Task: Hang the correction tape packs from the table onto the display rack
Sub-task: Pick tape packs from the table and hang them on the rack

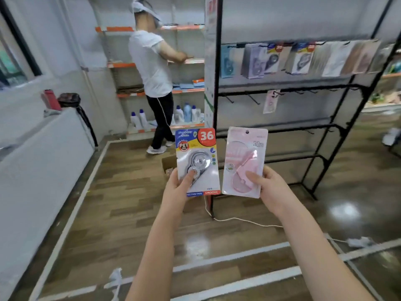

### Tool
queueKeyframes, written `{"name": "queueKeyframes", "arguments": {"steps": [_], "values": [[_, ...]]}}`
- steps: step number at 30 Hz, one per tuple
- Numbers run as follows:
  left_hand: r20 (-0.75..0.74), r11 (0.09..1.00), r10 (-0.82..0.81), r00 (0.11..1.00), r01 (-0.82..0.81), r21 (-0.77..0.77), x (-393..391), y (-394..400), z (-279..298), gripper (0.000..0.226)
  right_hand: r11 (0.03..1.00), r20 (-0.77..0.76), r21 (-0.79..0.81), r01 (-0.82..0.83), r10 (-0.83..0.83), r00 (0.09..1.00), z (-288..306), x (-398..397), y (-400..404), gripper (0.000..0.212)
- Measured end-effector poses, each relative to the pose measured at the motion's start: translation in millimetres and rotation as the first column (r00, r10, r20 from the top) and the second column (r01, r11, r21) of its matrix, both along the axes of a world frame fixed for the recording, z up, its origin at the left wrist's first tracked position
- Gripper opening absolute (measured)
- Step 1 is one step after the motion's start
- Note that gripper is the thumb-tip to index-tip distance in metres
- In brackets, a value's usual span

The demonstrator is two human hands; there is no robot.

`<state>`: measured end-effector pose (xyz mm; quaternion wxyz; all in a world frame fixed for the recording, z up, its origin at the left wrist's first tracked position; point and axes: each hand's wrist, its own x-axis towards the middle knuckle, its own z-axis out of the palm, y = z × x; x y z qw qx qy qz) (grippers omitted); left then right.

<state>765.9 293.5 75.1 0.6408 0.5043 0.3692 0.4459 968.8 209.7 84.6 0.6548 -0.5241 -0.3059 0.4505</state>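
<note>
I hold two correction tape packs upright before the black display rack [282, 127]: my left hand [178, 187] pinches the blue pack [196, 161], my right hand [271, 187] the pink pack [246, 161]. Hung packs blur beyond counting.

A person in a white shirt [149, 61] stands at orange shelves [121, 65] holding bottles [138, 119]. A white cable [238, 219] crosses the wooden floor [121, 203].
</note>
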Motion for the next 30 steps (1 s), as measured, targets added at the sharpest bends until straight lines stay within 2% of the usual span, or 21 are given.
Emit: {"name": "queueKeyframes", "arguments": {"steps": [9,11,14,21,26,30], "values": [[0.003,0.969,-0.233,0.972,0.233,0.08,156,5,10,0.023,0.984,-0.003,0.052,0.17,-0.17,0.985,5,130,-21,0.04],[-0.013,0.959,-0.277,0.961,0.277,0.063,188,13,3,0.025,0.976,-0.016,0.041,0.213,-0.213,0.977,0,155,-17,0.034],[0.008,0.951,-0.305,0.952,0.305,0.053,236,28,-4,0.027,0.966,-0.033,0.022,0.258,-0.258,0.966,-7,195,-5,0.024],[-0.047,0.924,-0.355,0.934,0.358,0.136,355,88,8,0.018,0.94,-0.026,0.037,0.339,-0.338,0.941,2,301,45,0.029],[-0.085,0.907,-0.373,0.924,0.382,0.176,440,124,21,0.009,0.877,-0.074,0.031,0.48,-0.477,0.876,7,374,81,0.034],[-0.093,0.883,-0.422,0.902,0.432,0.184,499,133,17,0.009,0.836,-0.073,0.003,0.549,-0.547,0.834,1,428,91,0.032]]}}
